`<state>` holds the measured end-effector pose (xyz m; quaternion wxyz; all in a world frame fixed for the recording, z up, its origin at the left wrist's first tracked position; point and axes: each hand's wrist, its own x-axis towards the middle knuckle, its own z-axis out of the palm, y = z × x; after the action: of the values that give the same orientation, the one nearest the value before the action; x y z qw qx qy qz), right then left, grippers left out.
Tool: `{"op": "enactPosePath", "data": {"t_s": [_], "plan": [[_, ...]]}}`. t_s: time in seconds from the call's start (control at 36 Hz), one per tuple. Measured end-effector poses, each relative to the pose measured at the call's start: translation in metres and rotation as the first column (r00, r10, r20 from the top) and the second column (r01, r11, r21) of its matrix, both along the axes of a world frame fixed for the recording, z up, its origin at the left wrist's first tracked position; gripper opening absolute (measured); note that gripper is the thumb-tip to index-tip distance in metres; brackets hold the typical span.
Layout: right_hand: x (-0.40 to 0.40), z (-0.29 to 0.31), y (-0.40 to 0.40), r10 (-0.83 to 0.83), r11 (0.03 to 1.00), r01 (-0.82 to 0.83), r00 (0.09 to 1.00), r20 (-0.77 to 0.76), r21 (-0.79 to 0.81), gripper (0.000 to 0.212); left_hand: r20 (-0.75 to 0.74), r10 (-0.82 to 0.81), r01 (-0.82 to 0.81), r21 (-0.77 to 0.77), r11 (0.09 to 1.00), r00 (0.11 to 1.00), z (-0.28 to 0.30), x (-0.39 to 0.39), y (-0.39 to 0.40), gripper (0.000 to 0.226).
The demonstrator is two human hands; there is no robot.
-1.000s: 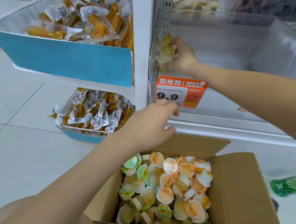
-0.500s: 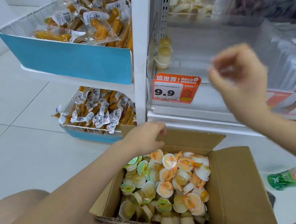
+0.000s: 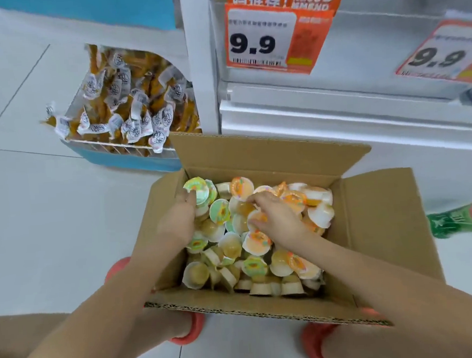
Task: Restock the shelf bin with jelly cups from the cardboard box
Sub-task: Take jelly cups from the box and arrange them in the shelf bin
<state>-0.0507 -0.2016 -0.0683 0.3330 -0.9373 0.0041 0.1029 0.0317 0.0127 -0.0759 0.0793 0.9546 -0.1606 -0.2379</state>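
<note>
The open cardboard box stands on the floor between my feet, filled with several jelly cups with orange or green lids. Both my hands are inside it. My left hand lies by the box's left wall, its fingertips against a green-lidded cup. My right hand is at the middle of the pile, with fingers and thumb curled around an orange-lidded cup. Of the shelf, only the white front with an orange 9.9 price tag shows; the bin's inside is out of frame.
A blue wire basket of wrapped orange snacks sits on the floor left of the box. A green bottle lies on the tiles to the right. A second 9.9 tag hangs at the far right. My red slippers flank the box's near edge.
My right hand left cups in the shelf bin, drew back and dropped into the box. My left hand moved from the price tag into the box. The view tilted down.
</note>
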Motion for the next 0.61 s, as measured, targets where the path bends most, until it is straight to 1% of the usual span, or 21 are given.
{"op": "enactPosePath", "data": {"t_s": [0.03,0.08,0.14,0.19,0.28,0.33,0.39,0.44,0.5,0.56,0.61], "plan": [[0.007,-0.005,0.005,0.016,1.0,-0.016,1.0,0.005,-0.014,0.042,0.032,0.002,-0.002,0.0,1.0,0.999,-0.002,0.002,-0.003,0.074],[0.022,-0.015,0.014,0.051,0.998,-0.051,0.999,0.004,-0.027,0.042,0.102,0.033,-0.029,-0.048,0.998,0.994,-0.005,0.009,-0.007,0.076],[0.037,-0.023,0.027,0.071,0.997,-0.072,0.997,-0.016,-0.019,0.044,0.122,0.06,-0.05,-0.082,0.995,0.991,-0.009,0.017,-0.01,0.077],[0.047,-0.029,0.041,0.083,0.996,-0.084,0.996,-0.042,-0.024,0.048,0.083,0.052,-0.045,-0.088,0.995,0.995,-0.011,0.026,-0.015,0.079],[0.056,-0.04,0.058,0.103,0.985,-0.112,0.992,-0.073,-0.131,0.06,-0.024,0.068,-0.071,-0.117,0.991,0.997,-0.011,0.038,-0.022,0.086],[0.056,-0.047,0.068,0.083,0.976,-0.093,0.995,-0.058,-0.198,0.07,-0.079,0.088,-0.098,-0.139,0.985,0.993,-0.011,0.043,-0.025,0.09],[0.055,-0.053,0.077,0.077,0.957,-0.078,0.997,-0.014,-0.281,0.078,-0.101,0.141,-0.156,-0.161,0.975,0.985,-0.013,0.045,-0.027,0.085],[0.052,-0.06,0.084,0.062,0.935,-0.046,0.997,0.035,-0.35,0.082,-0.078,0.175,-0.186,-0.179,0.966,0.982,-0.014,0.045,-0.028,0.075],[0.05,-0.066,0.089,0.022,0.913,0.027,0.993,0.115,-0.406,0.082,-0.031,0.159,-0.162,-0.136,0.977,0.987,-0.014,0.044,-0.029,0.07],[0.049,-0.07,0.093,0.003,0.888,0.09,0.979,0.203,-0.45,0.072,0.038,0.121,-0.12,-0.032,0.992,0.992,-0.014,0.041,-0.03,0.064],[0.049,-0.072,0.095,0.011,0.877,0.109,0.969,0.246,-0.469,0.061,0.102,0.102,-0.106,0.034,0.994,0.99,-0.013,0.039,-0.034,0.053]]}}
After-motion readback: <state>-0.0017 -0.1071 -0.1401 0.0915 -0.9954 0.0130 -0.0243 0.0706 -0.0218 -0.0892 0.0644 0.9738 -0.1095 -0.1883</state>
